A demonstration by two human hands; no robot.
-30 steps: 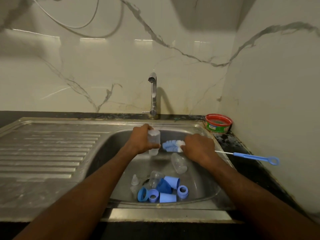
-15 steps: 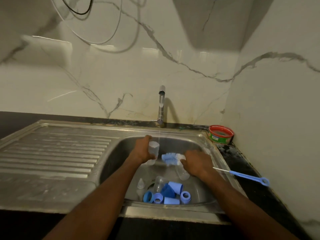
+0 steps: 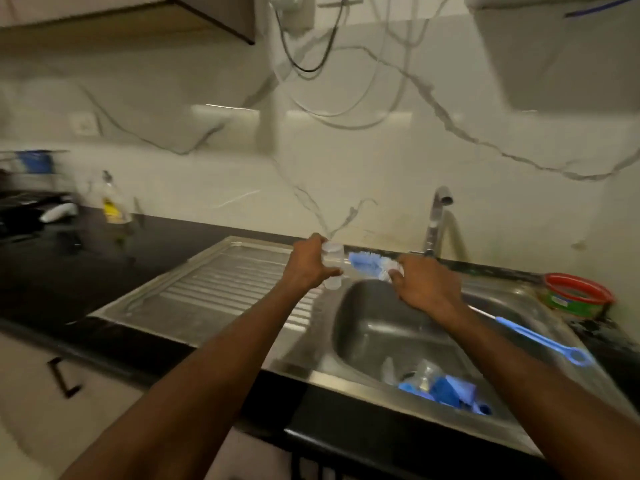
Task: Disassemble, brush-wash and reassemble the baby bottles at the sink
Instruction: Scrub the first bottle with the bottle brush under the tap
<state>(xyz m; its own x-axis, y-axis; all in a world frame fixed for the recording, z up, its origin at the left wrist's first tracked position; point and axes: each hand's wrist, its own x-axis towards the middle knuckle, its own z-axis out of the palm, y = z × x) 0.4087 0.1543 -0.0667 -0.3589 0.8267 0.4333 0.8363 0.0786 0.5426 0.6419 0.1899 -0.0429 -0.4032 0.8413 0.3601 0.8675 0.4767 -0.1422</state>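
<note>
We are looking at a dim, yellowish kitchen view, with motion blur softening nearly everything. Pale strips of reflected light are glaring on the glossy marble backsplash (image 3: 346,168), so the light seems to be coming from above. The tap (image 3: 437,216) is casting a soft shadow on the wall to its right. The steel drainboard (image 3: 225,289) is catching a dull sheen, while the sink basin (image 3: 381,323) is lying in shade and the black countertop (image 3: 104,265) is swallowing detail. The blue bottle parts (image 3: 446,393) are smearing into shapeless patches. Wide-angle distortion is bending the counter edges, and the far-left corner is blurring most.
</note>
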